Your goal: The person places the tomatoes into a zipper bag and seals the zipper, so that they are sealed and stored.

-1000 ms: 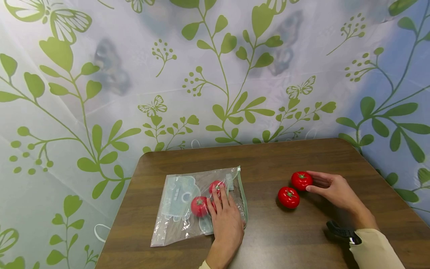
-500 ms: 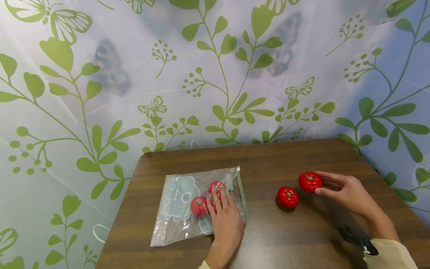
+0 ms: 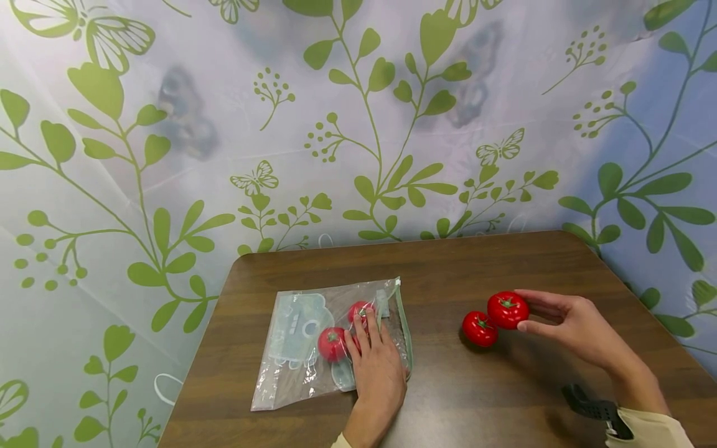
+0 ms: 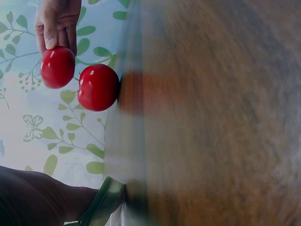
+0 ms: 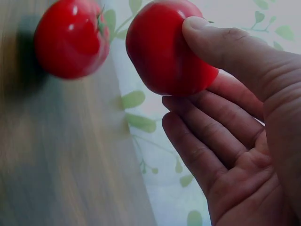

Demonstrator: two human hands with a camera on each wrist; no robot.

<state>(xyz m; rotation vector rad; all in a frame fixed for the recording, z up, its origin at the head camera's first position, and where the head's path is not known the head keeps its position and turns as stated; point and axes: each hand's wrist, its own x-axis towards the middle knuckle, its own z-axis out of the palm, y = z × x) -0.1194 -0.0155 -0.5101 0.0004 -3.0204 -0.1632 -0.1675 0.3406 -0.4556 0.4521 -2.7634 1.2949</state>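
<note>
My right hand (image 3: 571,326) pinches a shiny red tomato (image 3: 506,310) between thumb and fingers, raised off the table. In the right wrist view the thumb presses one side of that tomato (image 5: 164,49) and fingers support it from below. A second red tomato (image 3: 480,328) sits on the table just left of it, the two overlapping in the head view. My left hand (image 3: 378,379) rests with fingers extended on a clear zip bag (image 3: 302,326) lying flat. Inside the bag are red tomatoes (image 3: 333,344), partly hidden by the fingers.
All this is on a brown wooden table (image 3: 448,398) with rounded back corners. A white curtain (image 3: 347,199) with green leaves and butterflies hangs behind it. The bag's green zip edge (image 3: 404,330) faces right, and a black strap (image 3: 590,407) circles my right wrist.
My right hand lifts its tomato and shifts right, then comes back slightly left and nearer, close to the tomato on the table. The left hand and bag stay put.
</note>
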